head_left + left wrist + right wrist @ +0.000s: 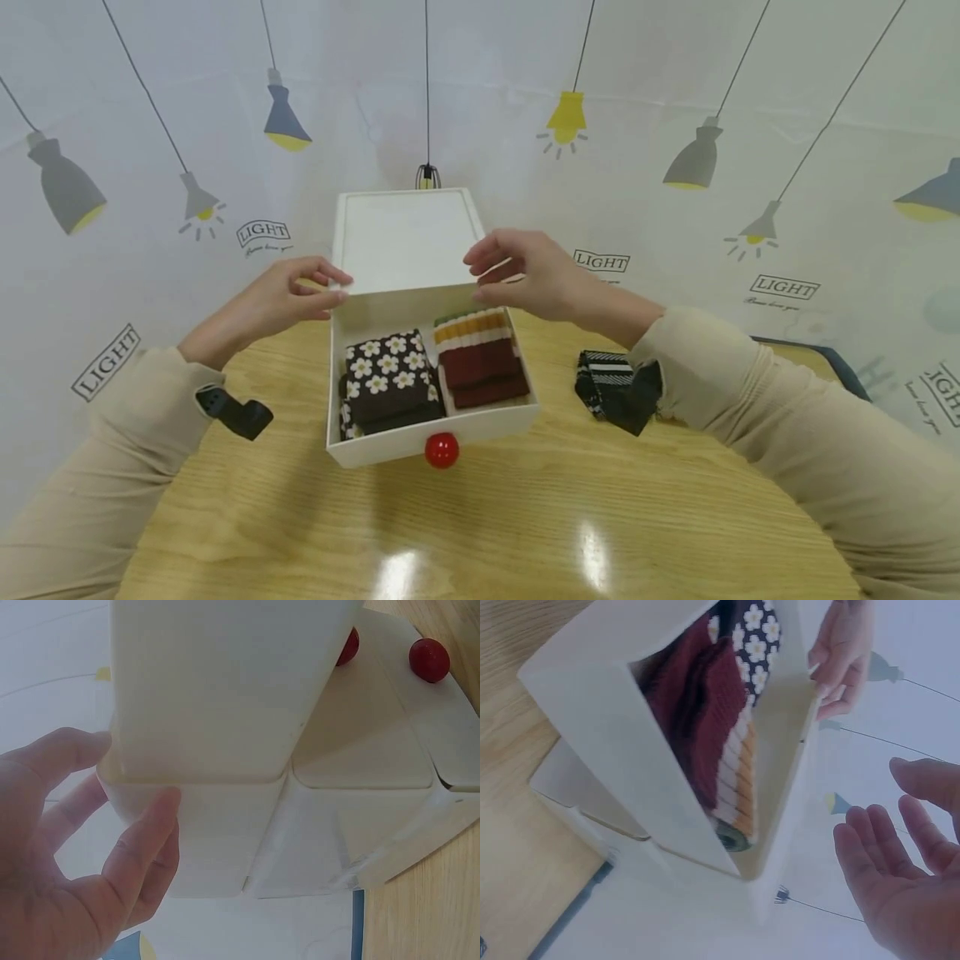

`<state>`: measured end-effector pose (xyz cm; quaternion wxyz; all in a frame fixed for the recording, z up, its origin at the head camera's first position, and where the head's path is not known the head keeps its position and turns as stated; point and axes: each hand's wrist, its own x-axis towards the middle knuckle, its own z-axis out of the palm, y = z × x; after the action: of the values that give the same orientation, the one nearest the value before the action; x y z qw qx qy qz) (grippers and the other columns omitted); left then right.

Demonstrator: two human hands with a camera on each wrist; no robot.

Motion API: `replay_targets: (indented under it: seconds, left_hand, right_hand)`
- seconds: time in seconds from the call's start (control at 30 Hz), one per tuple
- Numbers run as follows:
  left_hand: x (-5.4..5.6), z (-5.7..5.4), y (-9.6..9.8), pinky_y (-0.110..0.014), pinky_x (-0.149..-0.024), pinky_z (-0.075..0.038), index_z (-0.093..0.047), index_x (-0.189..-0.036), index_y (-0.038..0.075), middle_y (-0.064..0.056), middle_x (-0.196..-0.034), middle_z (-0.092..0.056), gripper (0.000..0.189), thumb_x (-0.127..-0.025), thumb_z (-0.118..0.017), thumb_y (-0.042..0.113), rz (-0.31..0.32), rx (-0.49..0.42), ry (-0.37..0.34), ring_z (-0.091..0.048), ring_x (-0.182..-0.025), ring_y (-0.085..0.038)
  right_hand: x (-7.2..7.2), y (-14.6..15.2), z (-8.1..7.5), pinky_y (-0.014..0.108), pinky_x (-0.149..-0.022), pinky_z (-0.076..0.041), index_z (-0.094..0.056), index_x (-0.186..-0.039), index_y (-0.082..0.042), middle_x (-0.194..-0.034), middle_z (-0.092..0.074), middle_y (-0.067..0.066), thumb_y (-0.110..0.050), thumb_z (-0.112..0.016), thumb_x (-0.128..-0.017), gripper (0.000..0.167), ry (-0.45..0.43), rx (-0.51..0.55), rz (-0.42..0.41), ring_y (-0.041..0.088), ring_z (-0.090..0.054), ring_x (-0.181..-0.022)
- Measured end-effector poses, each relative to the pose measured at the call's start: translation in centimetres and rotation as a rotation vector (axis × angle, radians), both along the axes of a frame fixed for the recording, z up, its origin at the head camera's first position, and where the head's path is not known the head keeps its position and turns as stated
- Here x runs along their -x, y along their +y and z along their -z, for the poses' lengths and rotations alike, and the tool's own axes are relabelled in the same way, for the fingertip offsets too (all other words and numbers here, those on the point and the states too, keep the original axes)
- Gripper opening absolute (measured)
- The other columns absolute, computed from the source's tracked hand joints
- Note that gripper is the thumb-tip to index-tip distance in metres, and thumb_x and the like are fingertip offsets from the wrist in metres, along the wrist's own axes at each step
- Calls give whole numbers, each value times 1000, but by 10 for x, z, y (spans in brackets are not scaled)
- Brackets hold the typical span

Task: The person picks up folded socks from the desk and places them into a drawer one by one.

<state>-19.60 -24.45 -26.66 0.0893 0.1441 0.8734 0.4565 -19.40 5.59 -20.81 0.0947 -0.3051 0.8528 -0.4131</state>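
Note:
In the head view, a white drawer [495, 423] with a red knob [442, 450] stands pulled out of a white drawer unit [408, 237]. Inside lie folded black socks with white daisies [387, 367] and, to their right, maroon socks [483, 367] with orange and white stripes. My left hand [288, 287] grips the unit's front left corner, thumb and fingers on two sides of it, as the left wrist view shows. At the right corner my right hand [528, 271] is raised with fingers loosely spread; the right wrist view shows it holding nothing, apart from the unit.
Folded black-and-white patterned socks [603, 383] lie on the wooden table [517, 517], partly behind my right wrist's camera. Lower tiers with a red knob [430, 660] appear under the drawer. A lamp-printed white cloth [495, 100] hangs behind the table.

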Motion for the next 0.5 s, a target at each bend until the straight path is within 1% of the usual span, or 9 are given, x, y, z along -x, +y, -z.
replay_targets:
  seconds: [0.17, 0.3, 0.4, 0.5]
  left_hand:
    - [-1, 0, 1, -29, -79, -51, -47, -117, -2, -20, -115, -38, 37, -89, -54, 22, -5, 5, -2, -52, -98, -32]
    - [-1, 0, 0, -29, -79, -51, -47, -117, -2, -20, -114, -38, 37, -89, -53, 22, -8, 9, 0, -53, -97, -31]
    - [-1, 0, 0, -29, -80, -51, -47, -117, -2, -20, -115, -38, 37, -89, -53, 23, -5, 13, 5, -53, -97, -31]
    - [0, 0, 0, -31, -81, -51, -47, -117, -2, -20, -115, -38, 37, -90, -53, 23, -4, 15, 8, -53, -97, -32]
  right_hand:
    - [-7, 10, -8, 28, -84, -48, -51, -111, 2, -109, -55, 14, -1, -61, -81, 31, 11, 75, 8, 21, -56, -96]
    - [-21, 18, -11, 28, -85, -48, -50, -111, 4, -108, -55, 13, 1, -61, -81, 31, -23, 176, 3, 22, -56, -96]
    - [-36, 24, -7, 29, -84, -49, -49, -111, 5, -108, -55, 12, 3, -60, -81, 31, -60, 255, -22, 23, -55, -98]
    - [-52, 29, 3, 32, -83, -49, -48, -112, 3, -109, -54, 12, 2, -59, -82, 32, -118, 336, -50, 26, -54, -100]
